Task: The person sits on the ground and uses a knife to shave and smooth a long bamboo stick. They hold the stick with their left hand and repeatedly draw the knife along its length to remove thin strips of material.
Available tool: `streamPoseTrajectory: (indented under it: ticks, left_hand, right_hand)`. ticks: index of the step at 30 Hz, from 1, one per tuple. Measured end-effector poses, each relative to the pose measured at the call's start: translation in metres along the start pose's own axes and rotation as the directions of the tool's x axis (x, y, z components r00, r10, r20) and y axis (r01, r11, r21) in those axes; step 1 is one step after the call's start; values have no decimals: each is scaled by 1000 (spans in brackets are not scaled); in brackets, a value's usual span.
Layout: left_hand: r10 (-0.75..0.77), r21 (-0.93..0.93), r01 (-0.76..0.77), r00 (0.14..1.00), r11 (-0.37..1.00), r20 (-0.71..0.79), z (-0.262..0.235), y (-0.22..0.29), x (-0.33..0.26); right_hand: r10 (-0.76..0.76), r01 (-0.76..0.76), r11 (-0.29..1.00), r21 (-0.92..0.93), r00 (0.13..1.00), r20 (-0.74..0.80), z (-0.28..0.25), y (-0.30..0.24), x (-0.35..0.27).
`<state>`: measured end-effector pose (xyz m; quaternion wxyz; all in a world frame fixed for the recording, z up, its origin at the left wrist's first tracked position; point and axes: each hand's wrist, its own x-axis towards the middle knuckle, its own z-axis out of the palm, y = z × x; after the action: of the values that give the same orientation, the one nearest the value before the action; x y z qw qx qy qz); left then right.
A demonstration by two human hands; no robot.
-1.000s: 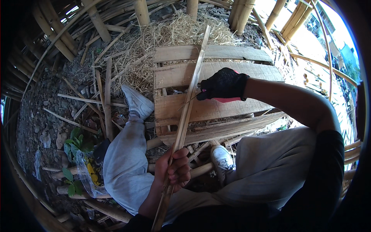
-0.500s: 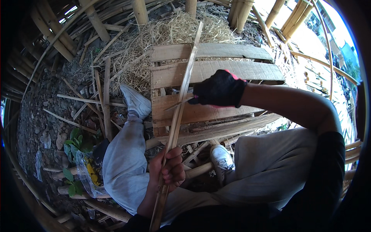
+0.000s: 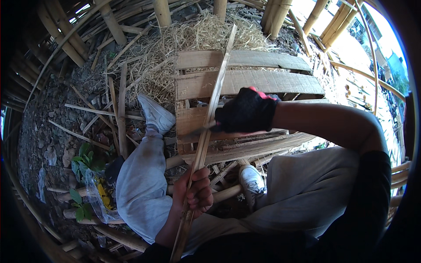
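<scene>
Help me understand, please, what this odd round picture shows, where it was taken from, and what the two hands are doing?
No machine here: a person wears a wide fisheye camera on the head, looking down, so straight edges bend near the rim. The bare left hand grips a long bamboo strip that runs up and away. The right hand, in a black glove, holds a blade against that strip. The person sits with legs in grey trousers and white shoes. In front lies a wooden pallet, with straw and bamboo offcuts on the ground.
</scene>
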<state>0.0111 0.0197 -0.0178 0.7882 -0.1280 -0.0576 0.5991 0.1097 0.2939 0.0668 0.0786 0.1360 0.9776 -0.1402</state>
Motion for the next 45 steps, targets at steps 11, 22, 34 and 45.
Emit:
streamPoseTrajectory:
  ticks: [11, 22, 34, 45]
  left_hand:
    - [-16, 23, 17, 999, 1000, -41, 3, -2, -2]
    - [-19, 61, 24, 996, 998, -83, 3, 0, -7]
    - [4, 176, 25, 986, 984, -164, 2, 0, -10]
    - [149, 456, -24, 959, 890, -241, 2, -1, -14]
  right_hand:
    - [-68, 18, 905, -425, 992, -104, -14, 63, 7]
    - [5, 21, 875, -483, 999, 51, -40, 73, 15]
    - [44, 1, 941, -339, 991, 124, -41, 60, 11]
    - [281, -278, 960, 46, 955, -97, -18, 13, -3]
